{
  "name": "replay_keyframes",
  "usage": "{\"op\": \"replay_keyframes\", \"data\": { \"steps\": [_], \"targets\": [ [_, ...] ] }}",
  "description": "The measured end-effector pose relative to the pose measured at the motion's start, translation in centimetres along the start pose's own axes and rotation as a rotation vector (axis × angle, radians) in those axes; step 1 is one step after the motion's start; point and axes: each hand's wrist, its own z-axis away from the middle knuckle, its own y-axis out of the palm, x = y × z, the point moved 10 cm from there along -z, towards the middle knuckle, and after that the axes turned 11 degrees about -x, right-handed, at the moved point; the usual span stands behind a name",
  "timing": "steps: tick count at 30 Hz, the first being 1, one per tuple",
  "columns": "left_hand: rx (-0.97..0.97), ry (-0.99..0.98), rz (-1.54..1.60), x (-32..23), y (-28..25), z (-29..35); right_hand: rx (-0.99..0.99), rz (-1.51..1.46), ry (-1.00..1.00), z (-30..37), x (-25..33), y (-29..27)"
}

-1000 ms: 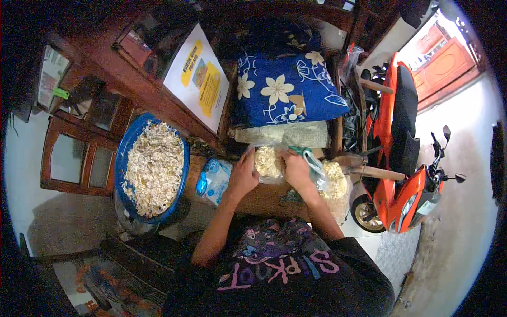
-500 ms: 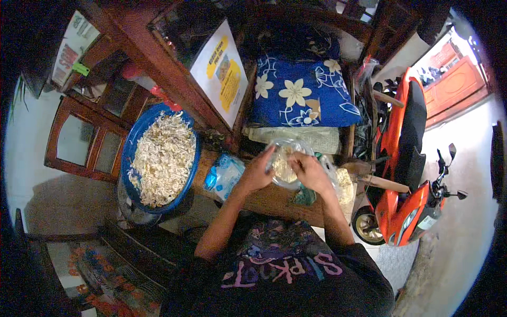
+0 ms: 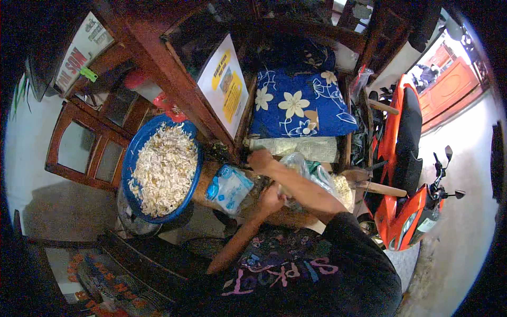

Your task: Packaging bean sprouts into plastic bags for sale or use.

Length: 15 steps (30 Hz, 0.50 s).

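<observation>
On the narrow wooden table (image 3: 209, 170), my left hand (image 3: 271, 200) is closed on a clear plastic bag (image 3: 296, 162), its fingertips partly under my right forearm. That forearm crosses over the bag and hides most of it. My right hand (image 3: 260, 160) is beyond and slightly left of the left one, fingers curled; what they hold, if anything, cannot be made out. Beside the hands, to the left, lies a blue and white plastic packet (image 3: 230, 188). More clear plastic with something green (image 3: 315, 170) and a pale yellow heap (image 3: 344, 188) sit to the right.
A blue basin (image 3: 128, 177) full of pale shreds stands at the left. Behind the hands are a folded greyish sheet (image 3: 296, 146) and blue flowered cloth (image 3: 293, 105). A wooden post with a poster (image 3: 224, 87) rises there. An orange motorbike (image 3: 390, 208) is parked at the right.
My right hand has swept left across my left hand, so the forearms now cross. The left hand has come nearer to me. The round pale contents seen between the hands are now hidden.
</observation>
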Motion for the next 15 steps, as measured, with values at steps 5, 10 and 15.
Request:
{"op": "replay_keyframes", "data": {
  "steps": [5, 10, 15],
  "targets": [
    [-0.233, 0.204, -0.091, -1.8, -2.8, 0.0, -0.244, -0.019, 0.151, 3.4, -5.2, -16.4],
    [-0.073, 0.041, -0.117, -1.7, -2.7, -1.9, -0.666, 0.356, 0.430, 5.3, -17.7, -26.7],
    [-0.092, 0.138, -0.224, -1.6, -6.5, -3.5, -0.361, -0.317, 0.206, 7.2, -11.9, -19.3]
  ]
}}
